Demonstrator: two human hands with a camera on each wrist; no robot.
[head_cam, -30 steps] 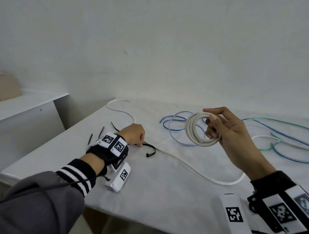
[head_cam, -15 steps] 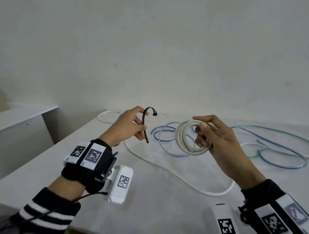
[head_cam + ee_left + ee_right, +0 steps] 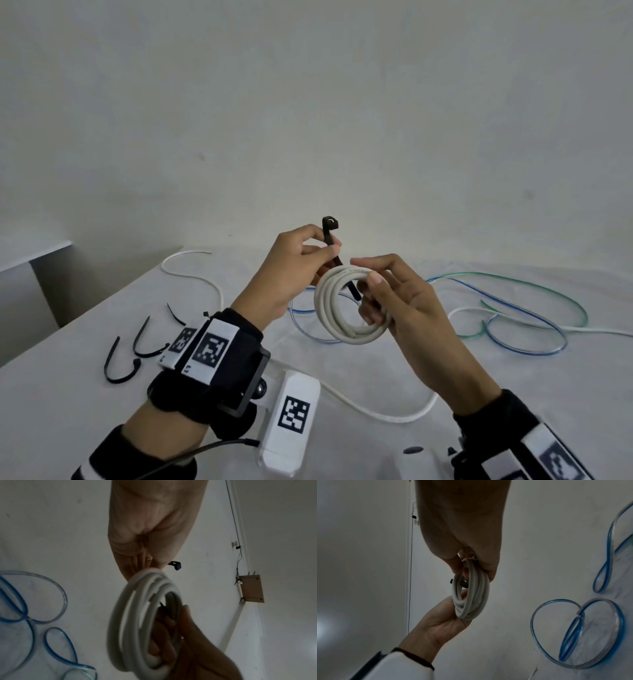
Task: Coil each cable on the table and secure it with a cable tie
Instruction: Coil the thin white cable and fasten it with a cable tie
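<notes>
white coil of cable (image 3: 346, 308) held up over the table (image 3: 342, 445) in right hand (image 3: 407, 301), thumb and fingers curled around the right side of the loops, pinching the turns together so they don't spring apart. black cable tie (image 3: 334, 245) pinched between thumb and forefinger of left hand (image 3: 291, 274), head end sticking up above the fingers, tail pushed down through the middle of the coil, tip showing dark inside the ring near the right fingertips (image 3: 375, 281). looks like threading step: tail fed through the hole so it can wrap around the bundle, not yet looped back into the head, so coil not yet secured. coil kept raised and tilted toward the face, probably to give the tie a clear way through. left wrist view shows coil (image 3: 145, 615) close, tie head (image 3: 175, 564) poking out beside the thumb; right wrist view shows coil (image 3: 471, 595) edge-on between both hands, a dark bit of tie (image 3: 464, 584) inside it. loose white cable (image 3: 376, 411) trailing on the table below, blue cable (image 3: 527, 346) and green cable (image 3: 534, 281) lying uncoiled to the right, so plenty of task left. spare black ties (image 3: 123, 359) lying on the left part of the table, near at hand for the next coils. risk guess: coil loosening if right pinch eases while tail gets pulled.
</notes>
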